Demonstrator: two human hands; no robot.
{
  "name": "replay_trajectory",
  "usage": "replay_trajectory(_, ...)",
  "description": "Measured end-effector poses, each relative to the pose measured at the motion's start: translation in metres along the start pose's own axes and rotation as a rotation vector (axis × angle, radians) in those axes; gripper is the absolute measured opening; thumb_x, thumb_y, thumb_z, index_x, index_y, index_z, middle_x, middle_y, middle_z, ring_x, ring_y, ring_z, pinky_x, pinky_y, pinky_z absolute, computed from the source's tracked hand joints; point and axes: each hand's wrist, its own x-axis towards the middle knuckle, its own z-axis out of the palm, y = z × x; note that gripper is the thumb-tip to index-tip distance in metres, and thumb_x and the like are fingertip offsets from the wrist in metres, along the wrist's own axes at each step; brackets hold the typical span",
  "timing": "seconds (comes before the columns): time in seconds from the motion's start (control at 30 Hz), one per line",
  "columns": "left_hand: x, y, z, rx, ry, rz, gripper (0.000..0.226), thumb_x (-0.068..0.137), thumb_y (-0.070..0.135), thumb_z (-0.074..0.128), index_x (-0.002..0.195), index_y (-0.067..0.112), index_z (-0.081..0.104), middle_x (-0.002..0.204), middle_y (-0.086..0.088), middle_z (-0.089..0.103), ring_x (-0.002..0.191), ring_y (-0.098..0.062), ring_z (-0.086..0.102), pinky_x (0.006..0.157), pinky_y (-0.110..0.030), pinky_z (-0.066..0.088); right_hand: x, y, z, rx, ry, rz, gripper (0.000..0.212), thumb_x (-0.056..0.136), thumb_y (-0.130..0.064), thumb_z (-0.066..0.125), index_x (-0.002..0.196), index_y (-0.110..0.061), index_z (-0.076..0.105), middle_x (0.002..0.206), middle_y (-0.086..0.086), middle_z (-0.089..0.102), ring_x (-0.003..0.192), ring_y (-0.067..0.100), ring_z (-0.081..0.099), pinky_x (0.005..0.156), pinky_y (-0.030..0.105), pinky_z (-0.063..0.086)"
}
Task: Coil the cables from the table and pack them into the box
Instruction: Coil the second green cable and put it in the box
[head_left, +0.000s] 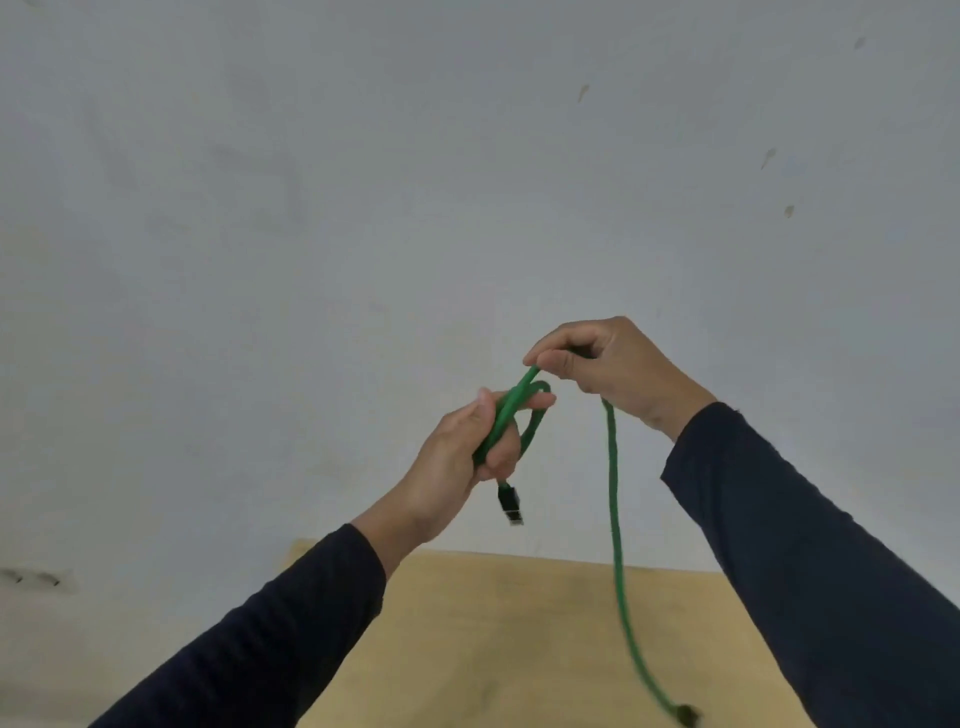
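A green braided cable (615, 519) is held up in the air in front of a pale wall. My left hand (462, 457) grips a small loop of it, and a black USB plug (510, 505) dangles just below that fist. My right hand (613, 364) is a little higher and to the right, pinching the cable between thumb and fingers. From there the free length hangs down and curves to its other dark plug (687, 717) at the bottom edge. The box is not in view.
A light wooden table (493, 634) lies below my hands, its far edge against a grey-white wall (363, 208). Both forearms wear dark sleeves.
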Motion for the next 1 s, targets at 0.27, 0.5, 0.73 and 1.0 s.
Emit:
replay_trajectory(0.27, 0.032, 0.037, -0.009, -0.508, 0.168, 0.122, 0.047, 0.1, 0.037, 0.02, 0.115, 0.011, 0.056, 0.051, 0.01, 0.035, 0.047, -0.005, 0.03, 0.054, -0.017, 0.03, -0.014, 0.04, 0.079, 0.148, 0.105, 0.181, 0.029, 0.098, -0.014, 0.038, 0.107, -0.03, 0.061, 0.058, -0.002, 0.042, 0.043, 0.0, 0.036, 0.047, 0.017, 0.03)
replay_trajectory(0.5, 0.024, 0.006, -0.047, 0.518, 0.378, 0.064, 0.036, 0.1, 0.037, 0.026, 0.122, 0.023, 0.05, 0.067, 0.004, 0.052, 0.059, -0.011, 0.048, 0.062, -0.03, 0.045, -0.025, 0.014, 0.098, -0.261, -0.214, 0.082, 0.024, 0.095, -0.026, 0.046, 0.109, -0.014, 0.061, 0.063, -0.009, 0.047, 0.05, 0.001, 0.042, 0.05, 0.012, 0.032)
replay_trajectory(0.73, -0.01, -0.018, -0.028, 0.387, 0.106, -0.041, 0.043, 0.099, 0.035, 0.027, 0.092, 0.003, 0.055, 0.056, 0.003, 0.044, 0.053, -0.01, 0.037, 0.055, -0.021, 0.036, -0.004, -0.01, 0.037, -0.233, -0.145, 0.013, 0.015, 0.071, -0.026, 0.078, 0.082, -0.021, 0.069, 0.079, -0.005, 0.062, 0.064, 0.0, 0.052, 0.065, 0.013, 0.04)
replay_trajectory(1.0, -0.007, -0.003, -0.03, 0.219, 0.063, -0.041, 0.04, 0.096, 0.034, 0.029, 0.09, 0.01, 0.061, 0.05, 0.008, 0.034, 0.05, -0.013, 0.027, 0.053, -0.023, 0.026, -0.007, 0.006, 0.035, 0.008, -0.16, 0.057, 0.02, 0.085, -0.027, 0.063, 0.103, -0.036, 0.065, 0.098, -0.013, 0.07, 0.076, 0.013, 0.067, 0.061, 0.012, 0.045)
